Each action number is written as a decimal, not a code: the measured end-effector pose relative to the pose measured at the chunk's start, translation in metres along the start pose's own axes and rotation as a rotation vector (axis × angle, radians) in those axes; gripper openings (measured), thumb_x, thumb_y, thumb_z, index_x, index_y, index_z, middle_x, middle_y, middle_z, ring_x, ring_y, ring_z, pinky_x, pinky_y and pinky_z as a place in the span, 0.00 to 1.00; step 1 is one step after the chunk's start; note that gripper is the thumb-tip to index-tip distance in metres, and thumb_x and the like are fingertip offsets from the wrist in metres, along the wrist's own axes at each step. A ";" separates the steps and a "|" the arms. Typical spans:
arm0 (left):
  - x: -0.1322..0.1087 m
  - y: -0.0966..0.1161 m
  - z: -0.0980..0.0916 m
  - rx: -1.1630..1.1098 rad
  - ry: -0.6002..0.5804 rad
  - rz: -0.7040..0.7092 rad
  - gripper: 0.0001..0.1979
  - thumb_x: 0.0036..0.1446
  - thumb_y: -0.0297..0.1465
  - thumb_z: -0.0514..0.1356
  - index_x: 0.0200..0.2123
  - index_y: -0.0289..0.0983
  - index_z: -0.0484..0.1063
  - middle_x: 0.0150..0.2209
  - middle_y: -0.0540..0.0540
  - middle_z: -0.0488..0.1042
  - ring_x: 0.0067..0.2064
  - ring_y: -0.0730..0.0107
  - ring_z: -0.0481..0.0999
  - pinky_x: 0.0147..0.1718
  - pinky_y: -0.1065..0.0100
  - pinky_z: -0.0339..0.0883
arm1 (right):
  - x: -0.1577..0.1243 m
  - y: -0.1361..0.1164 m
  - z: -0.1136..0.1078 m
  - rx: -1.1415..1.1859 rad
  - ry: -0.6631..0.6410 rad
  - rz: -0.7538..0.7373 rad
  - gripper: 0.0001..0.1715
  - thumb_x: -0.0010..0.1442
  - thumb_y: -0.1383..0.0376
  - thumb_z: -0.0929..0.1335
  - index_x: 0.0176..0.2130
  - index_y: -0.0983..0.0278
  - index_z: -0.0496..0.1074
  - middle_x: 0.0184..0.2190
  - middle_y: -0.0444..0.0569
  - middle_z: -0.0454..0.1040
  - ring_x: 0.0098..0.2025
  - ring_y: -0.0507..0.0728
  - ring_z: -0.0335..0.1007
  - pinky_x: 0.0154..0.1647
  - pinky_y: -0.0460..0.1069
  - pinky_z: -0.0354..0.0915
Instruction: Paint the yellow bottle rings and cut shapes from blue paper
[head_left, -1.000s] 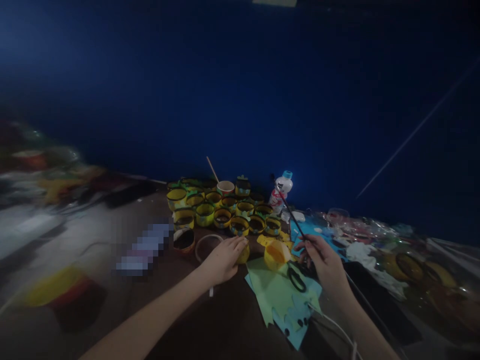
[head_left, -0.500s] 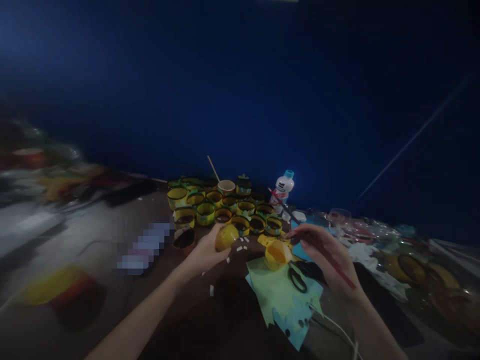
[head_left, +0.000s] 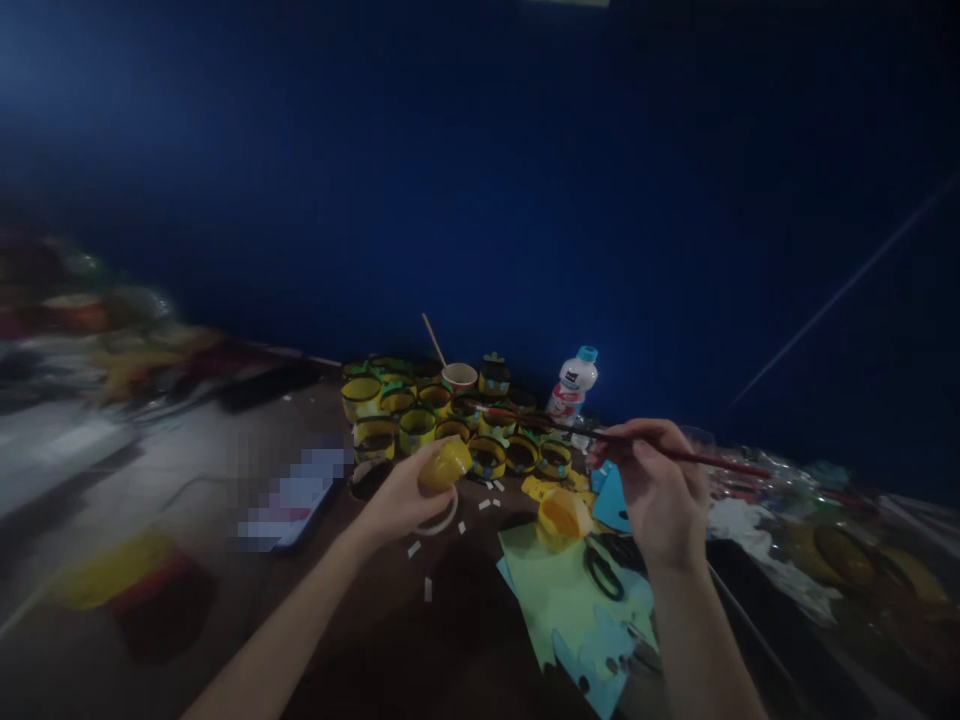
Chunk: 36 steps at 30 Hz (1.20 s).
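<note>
My left hand [head_left: 397, 498] is wrapped round a small rounded yellow cup-like piece [head_left: 451, 462], tilted on its side over the dark table. Between the fingers and thumb of my right hand [head_left: 661, 490] is a thin paintbrush [head_left: 592, 434] with a dark red handle, its tip pointing left toward the cups. Several yellow cups [head_left: 416, 428] with dark rims and green tops stand in rows just beyond my hands. Below my left hand a pale ring-shaped edge [head_left: 444, 515] shows, mostly covered.
A yellow container [head_left: 559, 518] and scissors [head_left: 604, 570] lie with green paper [head_left: 544, 585]. Behind are a white bottle [head_left: 577, 375] with a blue cap and a paper cup [head_left: 459, 377] holding a stick. A phone [head_left: 304, 500] lies left; clear plastic pieces [head_left: 784, 465] clutter the right.
My right hand has turned upright, and the brush has swung from slanting along the palm to nearly level, pointing left. My left hand has tipped the yellow piece.
</note>
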<state>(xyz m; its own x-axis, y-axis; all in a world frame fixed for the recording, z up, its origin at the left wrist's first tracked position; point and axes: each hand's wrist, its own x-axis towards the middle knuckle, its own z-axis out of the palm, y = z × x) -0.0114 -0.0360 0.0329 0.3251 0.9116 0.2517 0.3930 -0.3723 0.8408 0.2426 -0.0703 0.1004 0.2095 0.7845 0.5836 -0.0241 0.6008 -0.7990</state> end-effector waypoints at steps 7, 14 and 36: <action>-0.005 -0.004 -0.004 0.157 0.071 0.148 0.19 0.50 0.29 0.57 0.47 0.38 0.62 0.52 0.40 0.66 0.53 0.58 0.67 0.51 0.55 0.61 | -0.002 0.012 0.000 0.025 -0.058 0.061 0.09 0.55 0.69 0.61 0.29 0.62 0.70 0.27 0.45 0.68 0.27 0.53 0.68 0.25 0.49 0.66; -0.006 -0.007 0.003 0.259 0.211 0.149 0.15 0.52 0.26 0.55 0.44 0.37 0.63 0.54 0.40 0.63 0.56 0.58 0.63 0.53 0.56 0.60 | -0.018 -0.002 0.013 -0.139 -0.090 -0.077 0.09 0.56 0.71 0.61 0.31 0.62 0.70 0.29 0.46 0.69 0.28 0.52 0.68 0.27 0.48 0.66; -0.006 -0.014 0.006 0.305 0.233 0.176 0.17 0.53 0.26 0.55 0.47 0.38 0.61 0.53 0.41 0.63 0.55 0.61 0.64 0.54 0.60 0.60 | -0.028 -0.002 0.021 -0.285 -0.185 -0.203 0.12 0.56 0.74 0.60 0.33 0.60 0.69 0.30 0.46 0.69 0.31 0.53 0.66 0.29 0.48 0.64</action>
<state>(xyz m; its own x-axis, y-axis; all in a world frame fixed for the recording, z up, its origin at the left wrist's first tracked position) -0.0132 -0.0373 0.0169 0.2208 0.8314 0.5099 0.5968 -0.5287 0.6036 0.2166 -0.0901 0.0891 0.0022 0.6844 0.7291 0.2778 0.7000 -0.6578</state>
